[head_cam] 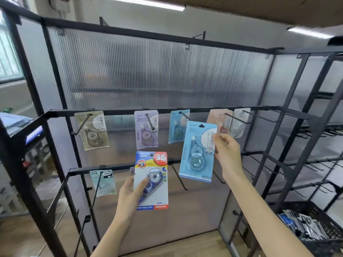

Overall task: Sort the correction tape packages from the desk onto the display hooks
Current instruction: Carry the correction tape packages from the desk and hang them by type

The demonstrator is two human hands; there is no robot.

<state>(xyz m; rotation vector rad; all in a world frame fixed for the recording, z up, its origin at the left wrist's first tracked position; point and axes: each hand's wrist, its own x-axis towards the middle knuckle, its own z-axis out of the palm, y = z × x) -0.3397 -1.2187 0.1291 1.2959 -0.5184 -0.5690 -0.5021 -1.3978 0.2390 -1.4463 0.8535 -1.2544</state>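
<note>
My left hand (130, 193) grips a white, blue and red correction tape package (151, 180) marked "36", held upright before the lower rail. My right hand (225, 154) pinches the right edge of a light blue package (197, 152), raised in front of the upper rail near a hook (184, 115) that bears another blue package (177, 127). On the upper rail also hang a beige package (91, 129), a lilac one (146, 128), a pink one (218, 118) and a white one (239, 123). A panda-print package (103, 181) hangs on the lower rail.
Bare hooks (179, 176) jut from the lower rail between my hands. A black metal rack (304, 138) with several bare hooks stands at the right. A black crate (313, 225) of packaged goods sits at lower right. The floor is wood.
</note>
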